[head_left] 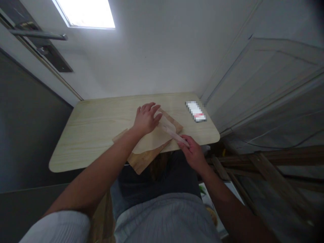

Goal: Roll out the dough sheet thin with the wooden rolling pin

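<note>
Evidently, right grip (194, 153) holds a pale strip (175, 135); left grip (146, 120), I cannot tell.

Phone (196, 112) (screen pixelated), metal door handle (43, 35), bright window (87, 13)

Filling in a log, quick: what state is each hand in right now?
Left hand: open, fingers loosely curved above the pale sheet; contact unclear.
Right hand: closed, holding one end of a pale strip.

I make out, from afar, a grey, finely creased top (167, 217) (one paler sleeve (63, 227) showing) and dark trousers (179, 180).
</note>
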`<state>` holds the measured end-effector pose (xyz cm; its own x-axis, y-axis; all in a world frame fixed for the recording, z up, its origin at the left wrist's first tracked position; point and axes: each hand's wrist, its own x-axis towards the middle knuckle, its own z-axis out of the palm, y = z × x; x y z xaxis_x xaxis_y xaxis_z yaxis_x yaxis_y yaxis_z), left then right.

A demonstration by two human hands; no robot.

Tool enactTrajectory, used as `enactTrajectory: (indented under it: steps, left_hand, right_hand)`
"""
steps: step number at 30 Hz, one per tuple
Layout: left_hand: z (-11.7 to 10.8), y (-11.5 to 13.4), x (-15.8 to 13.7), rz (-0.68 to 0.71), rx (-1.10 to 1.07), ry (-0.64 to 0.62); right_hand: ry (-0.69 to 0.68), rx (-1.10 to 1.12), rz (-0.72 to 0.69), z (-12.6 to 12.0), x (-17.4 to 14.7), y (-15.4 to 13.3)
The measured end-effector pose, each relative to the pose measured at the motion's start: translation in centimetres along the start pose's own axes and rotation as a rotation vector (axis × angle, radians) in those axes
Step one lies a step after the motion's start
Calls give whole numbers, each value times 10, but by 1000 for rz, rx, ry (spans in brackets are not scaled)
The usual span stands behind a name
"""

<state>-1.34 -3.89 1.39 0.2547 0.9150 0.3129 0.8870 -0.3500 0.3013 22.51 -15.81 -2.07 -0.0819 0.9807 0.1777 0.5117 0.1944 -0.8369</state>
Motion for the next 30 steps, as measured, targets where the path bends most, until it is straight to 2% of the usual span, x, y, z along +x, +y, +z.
enactTrajectory:
  steps: [5, 11, 20, 30]
  left_hand:
    - [29, 11, 43, -32, -20, -102]
    - [44, 16, 57, -72, -13, -114]
    - [47, 22, 53, -85, 69, -135]
    - [35, 23, 20, -33, 82, -126]
  right_hand:
    - [-4, -84, -67, -13, 12, 23]
    - [86, -268, -75, -23, 25, 34]
    - [195, -558, -70, -13, 31, 39]
    - [246, -573, -77, -2, 9, 31]
